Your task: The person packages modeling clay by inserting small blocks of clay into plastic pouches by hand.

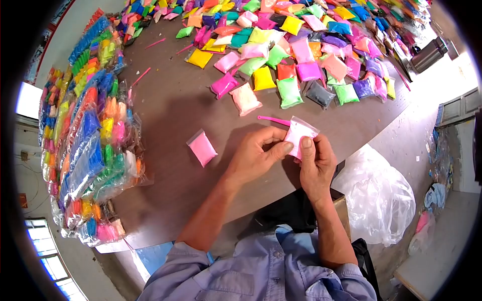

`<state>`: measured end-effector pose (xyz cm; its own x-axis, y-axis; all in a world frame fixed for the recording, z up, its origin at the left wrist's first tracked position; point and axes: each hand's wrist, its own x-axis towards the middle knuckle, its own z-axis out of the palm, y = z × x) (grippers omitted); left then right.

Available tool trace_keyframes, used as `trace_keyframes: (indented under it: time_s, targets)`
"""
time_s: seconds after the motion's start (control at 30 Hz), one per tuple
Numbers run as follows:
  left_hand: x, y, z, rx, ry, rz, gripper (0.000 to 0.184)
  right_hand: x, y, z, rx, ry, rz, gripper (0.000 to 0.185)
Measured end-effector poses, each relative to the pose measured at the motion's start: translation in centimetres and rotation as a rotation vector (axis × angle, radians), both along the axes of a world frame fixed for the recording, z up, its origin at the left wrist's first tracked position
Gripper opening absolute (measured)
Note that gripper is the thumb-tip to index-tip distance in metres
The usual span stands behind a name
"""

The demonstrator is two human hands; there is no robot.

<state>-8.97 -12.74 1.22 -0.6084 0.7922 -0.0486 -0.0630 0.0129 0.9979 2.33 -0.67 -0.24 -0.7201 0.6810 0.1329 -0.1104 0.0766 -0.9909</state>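
Note:
A small clear packet of light pink material (299, 136) is held up over the table's near edge between both hands. My left hand (261, 153) pinches its left side with thumb and fingers. On the other side my right hand (317, 163) grips the packet, thumb on its front face. A thin magenta stick (273, 120) points left from just behind the packet; what holds it is hidden. Another pink packet (202, 148) lies alone on the brown table to the left of my left hand.
Many colourful packets (263, 79) spread over the far side of the brown table (170, 175). Bundled bags of packets (90, 145) are stacked at left. A metal flask (429, 55) is at the far right. A clear plastic bag (374, 195) hangs beside the right forearm.

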Motion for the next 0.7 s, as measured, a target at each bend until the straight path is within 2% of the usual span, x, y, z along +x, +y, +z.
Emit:
trace_keyframes:
  time_s: [0.17, 0.23, 0.37, 0.57, 0.7]
  targets:
    - [-0.2, -0.2, -0.2, -0.032, 0.012, 0.010, 0.027, 0.1, 0.2, 0.1, 0.075, 0.006, 0.021, 0.029]
    - [-0.1, -0.1, 0.3, -0.027, 0.027, 0.002, 0.026, 0.5, 0.2, 0.4, -0.005, -0.051, 0.030, 0.024]
    - [0.2, 0.2, 0.8, 0.026, 0.043, 0.023, 0.024, 0.5, 0.3, 0.0, -0.003, -0.058, 0.035, 0.023]
    - [-0.4, -0.4, 0.4, -0.072, 0.099, -0.046, 0.023, 0.4, 0.4, -0.2, 0.084, -0.023, 0.053, 0.019]
    - [0.2, -0.1, 1.0, -0.059, 0.063, -0.028, 0.016, 0.5, 0.2, -0.2, -0.029, -0.002, 0.051, 0.018]
